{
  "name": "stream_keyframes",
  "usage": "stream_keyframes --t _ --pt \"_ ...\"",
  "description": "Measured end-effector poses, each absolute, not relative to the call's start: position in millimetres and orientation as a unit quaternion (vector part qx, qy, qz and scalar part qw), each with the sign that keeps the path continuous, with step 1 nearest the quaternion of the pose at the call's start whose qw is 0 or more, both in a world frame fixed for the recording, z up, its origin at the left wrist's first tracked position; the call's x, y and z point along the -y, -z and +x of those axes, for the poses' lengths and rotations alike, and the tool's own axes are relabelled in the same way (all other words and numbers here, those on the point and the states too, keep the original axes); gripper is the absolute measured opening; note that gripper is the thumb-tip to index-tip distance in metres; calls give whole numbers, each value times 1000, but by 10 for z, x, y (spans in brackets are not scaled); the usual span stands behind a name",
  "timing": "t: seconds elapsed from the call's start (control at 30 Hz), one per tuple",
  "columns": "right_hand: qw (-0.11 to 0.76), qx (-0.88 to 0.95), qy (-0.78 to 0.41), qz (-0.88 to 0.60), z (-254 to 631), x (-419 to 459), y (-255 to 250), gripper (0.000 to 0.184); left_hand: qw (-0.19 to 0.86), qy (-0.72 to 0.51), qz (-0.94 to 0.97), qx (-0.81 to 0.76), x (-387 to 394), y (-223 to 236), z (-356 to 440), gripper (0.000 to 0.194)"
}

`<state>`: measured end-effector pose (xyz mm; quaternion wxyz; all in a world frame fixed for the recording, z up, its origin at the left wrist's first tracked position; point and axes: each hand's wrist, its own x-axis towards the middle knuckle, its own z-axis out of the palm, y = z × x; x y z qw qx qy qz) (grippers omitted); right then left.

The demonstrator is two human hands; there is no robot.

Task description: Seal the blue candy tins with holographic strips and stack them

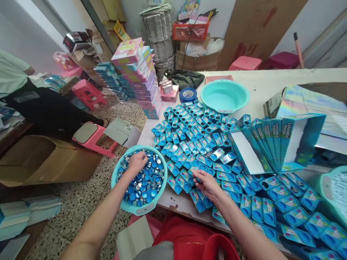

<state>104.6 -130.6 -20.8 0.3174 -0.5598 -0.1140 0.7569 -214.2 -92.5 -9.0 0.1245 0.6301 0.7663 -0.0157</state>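
My left hand (137, 162) is inside a turquoise basin (115, 193) filled with small round blue and silver tins (148, 184). Its fingers curl down among the tins, and what they grip is hidden. My right hand (207, 184) hovers over the table's front part, thumb and fingers pinched together at the edge of a small blue printed box (194, 167). I cannot make out what the pinch holds. Many such blue boxes (200, 200) stand close together around it, most with a round blue tin or a dark round hole in the face.
Open blue display cartons (249, 153) stand on the right of the table. Behind are another turquoise basin (225, 95), blue tape (188, 94) and a tall stack of pink boxes (146, 86). A person (48, 104) stands at left, near pink stools (88, 92) and a cardboard box (54, 159).
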Motion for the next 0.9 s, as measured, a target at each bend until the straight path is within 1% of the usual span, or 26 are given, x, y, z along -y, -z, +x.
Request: stream_keyframes --t 0.03,0.1,0.2,0.3,0.4,0.47,0.5,0.57,0.63,0.7,0.77,0.83,0.9 --pt "316 131 -754 -561 1027 1320 203 36 152 -12 615 -774 952 65 -2102 13" --pt "313 190 -748 -554 926 1327 185 38 227 -67 604 -761 1010 7 -1935 13" --pt "294 253 -766 -513 674 1296 159 44 345 -122 629 -686 1118 -53 -1513 15" --pt "281 228 -801 -477 462 1259 177 48 379 -130 650 -646 1241 -39 -1099 17" --pt "294 210 -798 -483 393 1246 225 48 430 -165 585 -667 1345 21 -896 8" --pt "288 220 -794 -488 398 1249 246 45 482 -190 542 -662 1381 50 -892 13" --pt "282 223 -797 -486 404 1250 249 42 488 -195 540 -657 1377 54 -923 15" --pt "273 201 -810 -480 410 1247 243 34 448 -184 569 -665 1303 33 -1044 15" --pt "275 159 -818 -480 413 1233 232 23 365 -154 597 -697 1115 -16 -1229 16" --pt "286 124 -815 -489 428 1211 229 17 280 -92 606 -739 819 -65 -1442 19" --pt "293 107 -809 -498 466 1191 238 18 210 9 607 -766 467 -81 -1629 22" --pt "296 99 -806 -503 524 1183 252 17 185 95 605 -769 129 -42 -1747 22" --pt "302 95 -804 -504 588 1190 262 15 196 142 599 -764 -140 43 -1792 23"
